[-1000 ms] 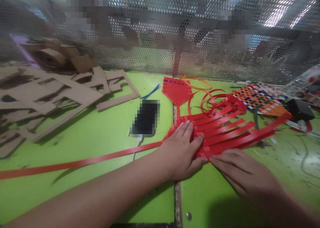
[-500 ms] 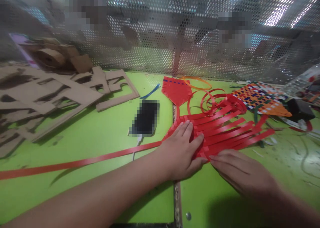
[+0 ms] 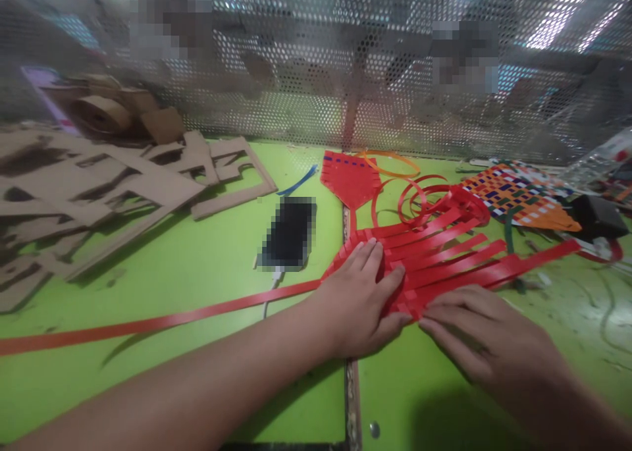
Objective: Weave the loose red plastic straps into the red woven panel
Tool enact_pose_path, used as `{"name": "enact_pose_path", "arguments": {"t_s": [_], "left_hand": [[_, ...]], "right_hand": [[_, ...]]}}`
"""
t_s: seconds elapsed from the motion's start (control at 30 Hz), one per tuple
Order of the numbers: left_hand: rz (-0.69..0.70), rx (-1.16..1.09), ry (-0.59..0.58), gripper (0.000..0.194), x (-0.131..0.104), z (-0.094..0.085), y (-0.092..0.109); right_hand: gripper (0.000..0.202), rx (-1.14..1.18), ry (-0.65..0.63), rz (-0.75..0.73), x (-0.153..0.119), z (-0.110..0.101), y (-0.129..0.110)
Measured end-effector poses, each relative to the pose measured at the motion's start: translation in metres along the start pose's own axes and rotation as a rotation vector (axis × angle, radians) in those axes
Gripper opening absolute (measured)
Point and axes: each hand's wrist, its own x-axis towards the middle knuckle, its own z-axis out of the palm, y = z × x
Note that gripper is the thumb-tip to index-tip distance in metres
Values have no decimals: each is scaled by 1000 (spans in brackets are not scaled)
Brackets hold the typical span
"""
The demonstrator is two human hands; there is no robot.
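A half-woven piece of red strips (image 3: 434,250) lies near the middle of the green table, its loose ends fanned out to the right. My left hand (image 3: 358,299) rests flat on its woven part, fingers spread and pressing down. At the weave's near edge, the fingertips of my right hand (image 3: 481,336) are closed on a red strip; the exact grip is partly hidden. One long red strip (image 3: 197,314) runs from the weave to the left edge of view. Behind it lies a red woven panel (image 3: 350,178) with a blue dashed row along its top.
Cardboard cut-outs (image 3: 123,181) are piled at the left. A blurred-out phone (image 3: 291,234) with a white cable (image 3: 277,276) lies left of the weave. Orange multicoloured weaving (image 3: 523,194), a black block (image 3: 597,216) and a plastic bottle (image 3: 592,158) are at the right. Perforated metal mesh (image 3: 296,95) stands behind.
My right hand has shifted slightly at the weave's near edge, its fingers more bent. One loose red strip end now reaches farther right. My left hand stays in place.
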Motion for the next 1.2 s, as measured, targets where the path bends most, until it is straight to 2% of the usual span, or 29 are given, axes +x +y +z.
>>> {"name": "enact_pose_path", "arguments": {"t_s": [0.1,0.23,0.37,0.5,0.67,0.8,1.03,1.2], "left_hand": [[14,5,7,78,0,1,0],[10,7,5,79,1,0,-1],[6,2,-8,81,1,-1,0],[9,3,0,82,1,-1,1],[11,14,8,82,0,0,1],[11,19,10,82,1,0,0],[20,52,38,89,1,3,-2],[25,59,29,89,1,4,-2]], "right_hand": [[19,-41,-37,74,10,-5,7],[39,-68,-187,168,26,-7,20],[41,55,-347,253,37,-1,27],[45,157,-401,324,41,1,30],[61,268,-480,403,41,-1,30],[66,289,-534,394,41,-7,32],[81,269,-729,334,44,-22,45],[86,301,-745,332,55,-26,44]]}}
